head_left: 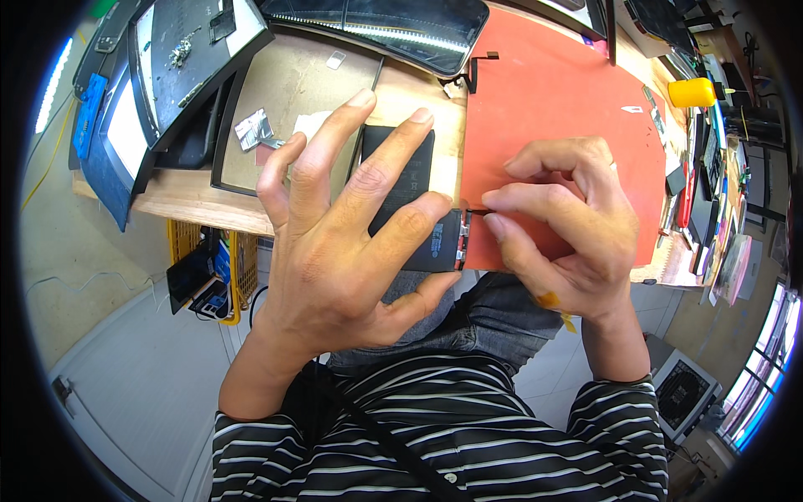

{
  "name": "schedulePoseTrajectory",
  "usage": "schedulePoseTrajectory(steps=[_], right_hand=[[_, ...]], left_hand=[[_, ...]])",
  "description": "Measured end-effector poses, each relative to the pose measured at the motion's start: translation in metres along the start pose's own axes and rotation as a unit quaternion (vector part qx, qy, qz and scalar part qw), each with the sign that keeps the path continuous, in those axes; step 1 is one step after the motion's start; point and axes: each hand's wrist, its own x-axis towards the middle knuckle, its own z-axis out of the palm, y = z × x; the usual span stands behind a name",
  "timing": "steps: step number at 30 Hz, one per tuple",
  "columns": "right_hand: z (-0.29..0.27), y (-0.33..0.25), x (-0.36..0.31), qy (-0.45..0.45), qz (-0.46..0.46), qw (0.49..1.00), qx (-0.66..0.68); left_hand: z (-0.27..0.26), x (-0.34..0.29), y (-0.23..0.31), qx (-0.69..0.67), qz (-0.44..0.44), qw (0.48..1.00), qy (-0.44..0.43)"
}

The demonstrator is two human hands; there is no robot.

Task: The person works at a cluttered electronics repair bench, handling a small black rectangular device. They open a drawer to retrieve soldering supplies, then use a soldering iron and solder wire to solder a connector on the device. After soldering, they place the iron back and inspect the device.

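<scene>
A flat black phone battery (435, 244) lies at the table's near edge, partly covered by my left hand (335, 226). The left thumb and index finger rest at opposite edges of its right end, while the other fingers spread above it. Another black section (410, 171) shows between those fingers; whether it is the same piece I cannot tell. Small metallic parts line the battery's right end. There my right hand (573, 226) pinches a thin dark strip (478, 212) between thumb and index finger. Amber tape (548, 299) clings near the base of my right thumb.
An orange-red mat (552, 100) spreads under my right hand. A large phone (393, 33) lies at the back, beside a shallow tray (288, 75) holding foil scraps. Stacked device panels (192, 67) stand left; a yellow cylinder (691, 92) and tools stand right. A yellow basket (242, 268) sits below.
</scene>
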Motion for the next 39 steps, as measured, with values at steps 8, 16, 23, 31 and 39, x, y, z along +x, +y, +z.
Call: schedulePoseTrajectory(steps=[8, 16, 23, 31, 39], right_hand=[[0.000, -0.001, 0.000, -0.028, 0.009, 1.000, -0.004], [0.002, -0.001, 0.001, -0.013, 0.011, 1.000, -0.001], [0.006, 0.000, 0.000, 0.006, 0.012, 1.000, 0.006], [0.000, 0.001, -0.003, -0.001, -0.018, 1.000, -0.002], [-0.001, 0.001, -0.003, -0.011, -0.063, 0.998, -0.013]], left_hand=[[0.001, -0.001, 0.000, -0.001, -0.001, 1.000, 0.000], [0.001, -0.001, 0.000, 0.000, -0.001, 1.000, 0.001], [0.001, -0.001, 0.000, 0.004, 0.000, 1.000, -0.002], [0.001, -0.001, 0.000, 0.004, 0.001, 1.000, -0.003], [0.000, -0.001, 0.000, 0.009, 0.002, 1.000, -0.003]])
